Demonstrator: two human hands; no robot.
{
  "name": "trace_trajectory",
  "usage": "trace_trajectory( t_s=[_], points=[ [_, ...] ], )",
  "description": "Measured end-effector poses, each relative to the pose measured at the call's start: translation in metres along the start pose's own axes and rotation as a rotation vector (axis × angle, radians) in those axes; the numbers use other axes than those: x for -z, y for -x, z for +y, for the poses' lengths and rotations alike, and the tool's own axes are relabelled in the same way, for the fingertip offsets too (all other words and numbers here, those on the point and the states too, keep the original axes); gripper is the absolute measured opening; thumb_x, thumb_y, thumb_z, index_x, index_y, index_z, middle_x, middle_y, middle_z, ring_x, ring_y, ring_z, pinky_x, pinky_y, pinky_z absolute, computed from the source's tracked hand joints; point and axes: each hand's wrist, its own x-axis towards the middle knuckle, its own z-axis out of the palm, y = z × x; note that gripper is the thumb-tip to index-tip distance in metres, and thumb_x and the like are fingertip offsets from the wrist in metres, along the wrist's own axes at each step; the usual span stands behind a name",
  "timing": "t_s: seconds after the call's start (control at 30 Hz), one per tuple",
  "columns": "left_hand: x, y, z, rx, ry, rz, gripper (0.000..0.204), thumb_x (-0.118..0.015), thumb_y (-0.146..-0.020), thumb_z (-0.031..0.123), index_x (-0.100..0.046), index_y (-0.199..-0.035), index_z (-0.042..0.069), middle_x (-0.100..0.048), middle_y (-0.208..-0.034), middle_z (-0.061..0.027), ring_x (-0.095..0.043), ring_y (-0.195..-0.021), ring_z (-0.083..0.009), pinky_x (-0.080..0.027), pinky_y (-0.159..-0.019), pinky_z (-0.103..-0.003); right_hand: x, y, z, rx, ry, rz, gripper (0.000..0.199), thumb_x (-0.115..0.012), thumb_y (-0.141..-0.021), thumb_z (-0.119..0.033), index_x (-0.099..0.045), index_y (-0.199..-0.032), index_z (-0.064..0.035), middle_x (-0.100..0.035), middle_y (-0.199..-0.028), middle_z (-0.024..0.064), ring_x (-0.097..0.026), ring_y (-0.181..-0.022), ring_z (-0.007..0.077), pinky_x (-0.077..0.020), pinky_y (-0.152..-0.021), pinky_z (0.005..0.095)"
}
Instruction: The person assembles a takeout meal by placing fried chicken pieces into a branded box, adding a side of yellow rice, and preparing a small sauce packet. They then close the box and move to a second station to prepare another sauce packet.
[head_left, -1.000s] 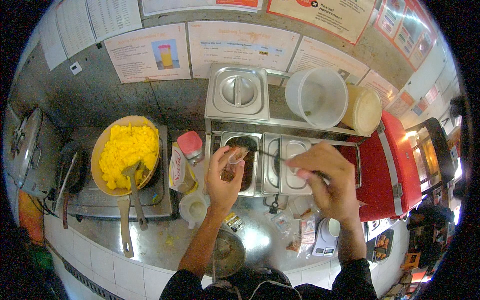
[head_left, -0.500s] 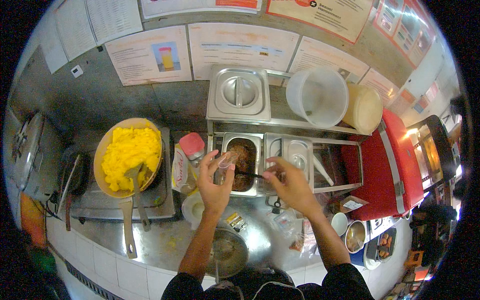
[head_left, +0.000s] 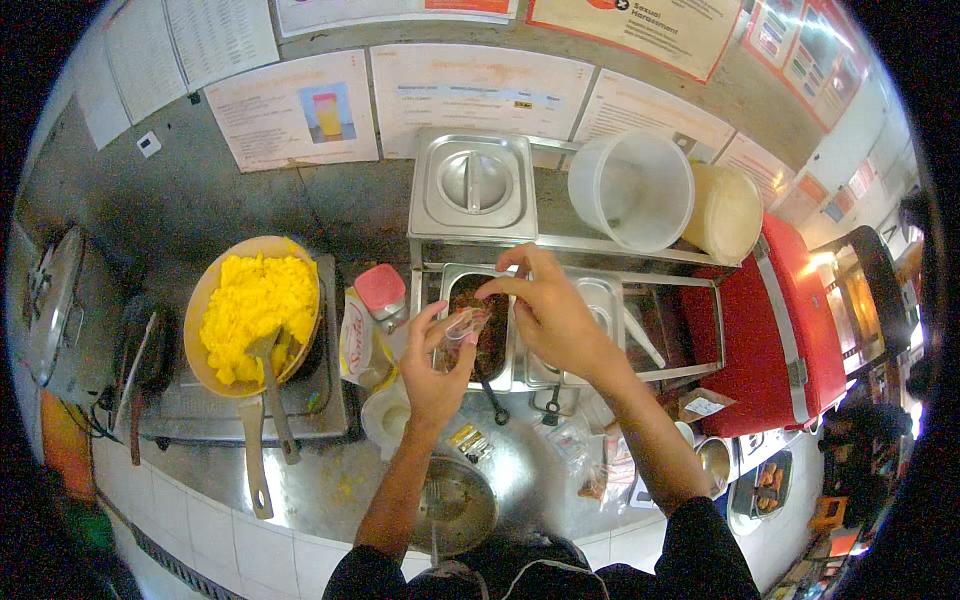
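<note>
My left hand (head_left: 436, 372) is closed round a small clear plastic cup (head_left: 462, 326), held over a steel pan (head_left: 447, 290) of dark brown, chunky food (head_left: 492, 352). Above the same pan is my right hand (head_left: 548, 318), its fingers curved and apart. Its fingertips are close to the cup's upper side; whether they touch it I cannot tell. A black spoon's handle (head_left: 497, 402) sticks out over the pan's near edge, its other end hidden in the pan.
To the left, a pan of yellow scrambled egg (head_left: 255, 305) with a spatula (head_left: 270, 375) sits on a stove (head_left: 180, 395). A red-lidded jar (head_left: 382, 290) stands between. Lidded steel pans (head_left: 600, 300) and a red box (head_left: 790, 330) are on the right. A clear tub (head_left: 632, 190) is behind.
My right hand has let go of the black spoon, which now rests in the pan. It has moved up and left towards the cup. My left hand stays nearly in place.
</note>
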Motion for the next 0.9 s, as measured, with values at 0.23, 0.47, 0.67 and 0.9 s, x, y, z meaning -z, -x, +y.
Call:
trace_trajectory(
  t_s=[0.23,0.47,0.67,0.9],
  points=[
    [-0.001,0.0,0.004,0.022,-0.003,0.028,0.049,-0.072,-0.087,0.003,-0.051,-0.131,0.004,-0.072,-0.116,-0.016,-0.068,-0.11,-0.0205,-0.048,-0.098,-0.034,-0.003,0.008,-0.016,0.062,0.148,-0.034,0.04,-0.058,-0.071,0.009,-0.075,-0.101,-0.0103,-0.055,-0.117,0.0148,-0.052,-0.111,0.0372,-0.0447,-0.097,0.0449],
    [-0.003,0.001,0.001,0.047,-0.017,0.011,0.053,-0.071,-0.086,0.0,-0.049,-0.134,0.003,-0.072,-0.115,-0.0147,-0.067,-0.108,-0.02,-0.05,-0.098,-0.033,-0.005,0.008,-0.016,0.038,0.173,-0.023,0.038,-0.059,-0.071,0.008,-0.075,-0.101,-0.0102,-0.056,-0.116,0.0143,-0.052,-0.112,0.0356,-0.0453,-0.097,0.0447],
    [-0.003,0.003,-0.009,0.087,-0.054,-0.015,0.054,-0.07,-0.087,-0.003,-0.047,-0.135,0.002,-0.071,-0.114,-0.015,-0.067,-0.106,-0.0193,-0.051,-0.096,-0.032,-0.012,0.008,-0.014,0.019,0.194,-0.082,0.021,-0.065,-0.078,-0.003,-0.074,-0.097,-0.007,-0.054,-0.113,0.0144,-0.051,-0.107,0.0348,-0.0461,-0.093,0.0444],
    [-0.003,0.003,-0.018,0.089,-0.068,-0.08,0.05,-0.067,-0.09,-0.002,-0.046,-0.135,0.002,-0.071,-0.116,-0.0168,-0.068,-0.106,-0.0205,-0.053,-0.094,-0.032,-0.022,0.008,0.0,0.034,0.191,-0.09,0.01,-0.065,-0.082,-0.006,-0.067,-0.089,0.0004,-0.052,-0.104,0.0158,-0.052,-0.1,0.0357,-0.0466,-0.089,0.0446]
  ],
)
